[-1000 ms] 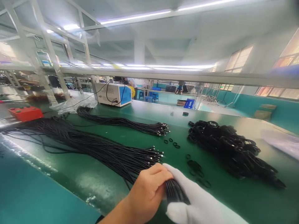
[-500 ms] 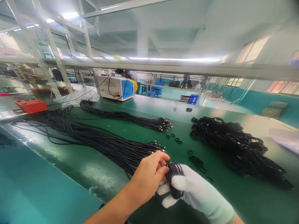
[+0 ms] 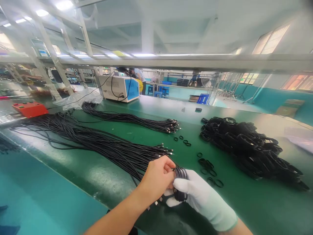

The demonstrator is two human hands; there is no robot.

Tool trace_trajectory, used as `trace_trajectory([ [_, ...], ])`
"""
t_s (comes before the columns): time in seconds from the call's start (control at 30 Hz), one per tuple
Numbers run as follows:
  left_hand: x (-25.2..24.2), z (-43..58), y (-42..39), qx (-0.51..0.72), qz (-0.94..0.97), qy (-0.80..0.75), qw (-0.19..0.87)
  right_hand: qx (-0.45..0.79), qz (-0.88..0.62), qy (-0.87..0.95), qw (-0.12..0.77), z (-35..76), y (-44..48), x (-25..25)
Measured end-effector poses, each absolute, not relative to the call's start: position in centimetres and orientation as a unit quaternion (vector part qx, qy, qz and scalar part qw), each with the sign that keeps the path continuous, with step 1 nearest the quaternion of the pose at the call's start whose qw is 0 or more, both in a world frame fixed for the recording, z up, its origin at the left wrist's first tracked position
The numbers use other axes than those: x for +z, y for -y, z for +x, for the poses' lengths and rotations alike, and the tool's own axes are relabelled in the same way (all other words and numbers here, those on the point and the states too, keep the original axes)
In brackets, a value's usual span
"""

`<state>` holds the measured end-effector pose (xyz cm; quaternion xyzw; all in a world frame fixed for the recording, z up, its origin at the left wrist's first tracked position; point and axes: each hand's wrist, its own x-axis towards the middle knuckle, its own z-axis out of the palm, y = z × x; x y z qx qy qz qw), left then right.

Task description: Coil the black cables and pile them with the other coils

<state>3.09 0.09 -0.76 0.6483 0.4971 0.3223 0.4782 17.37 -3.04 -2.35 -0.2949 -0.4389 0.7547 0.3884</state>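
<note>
My right hand (image 3: pixel 204 194), in a white glove, grips a coiled black cable (image 3: pixel 181 174), thumb across its near side. Against the coil's left edge my bare left hand (image 3: pixel 156 174) is closed in a pinch on the cable; its fingertips are partly hidden. Just left of the hands a long bundle of black cables (image 3: pixel 102 143) lies on the green table (image 3: pixel 97 182), metal plugs at its right end. A second cable bundle (image 3: pixel 132 120) lies behind it. Small black rings (image 3: pixel 206 164) are scattered right of the hands.
A large pile of coiled black cables (image 3: pixel 244 143) covers the right of the table. At the back left stand a white and blue machine (image 3: pixel 122 88), a clear plastic bag (image 3: pixel 78 98) and a red control box (image 3: pixel 30 108). A metal shelf beam (image 3: pixel 156 62) crosses above.
Both hands and the coil have shifted slightly left, and the coil is turned a little. The gloved fingers have drawn in closer around it. The camera view has tilted slightly.
</note>
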Motion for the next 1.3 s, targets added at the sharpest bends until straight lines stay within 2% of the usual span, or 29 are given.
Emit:
trace_trajectory([
  [0.27, -1.8, 3.6, -0.6, 0.288, 0.663, -0.530, 0.443, 0.758, -0.279, 0.468, 0.359, 17.2, 2.8, -2.8],
  [0.47, -1.3, 3.8, -1.2, 0.289, 0.687, -0.515, 0.424, 0.762, -0.293, 0.428, 0.388, 17.2, 2.5, -3.6],
  [0.6, 0.3, 2.8, -2.6, 0.285, 0.738, -0.459, 0.404, 0.717, -0.336, 0.366, 0.489, 21.1, 1.8, -1.8],
  [0.7, 0.8, 3.2, -4.4, 0.259, 0.783, -0.454, 0.336, 0.627, -0.379, 0.297, 0.613, 25.4, 1.2, -0.3],
  [0.77, 0.3, 4.9, -5.2, 0.229, 0.810, -0.436, 0.319, 0.563, -0.414, 0.272, 0.661, 27.5, 1.0, -0.1],
  [1.03, -3.7, 15.1, -5.9, 0.193, 0.829, -0.373, 0.370, 0.528, -0.415, 0.291, 0.682, 28.4, 0.9, -0.9],
  [1.3, -2.1, 11.3, -5.1, 0.231, 0.686, -0.376, 0.578, 0.509, -0.473, 0.299, 0.654, 26.6, 0.4, -1.0],
])
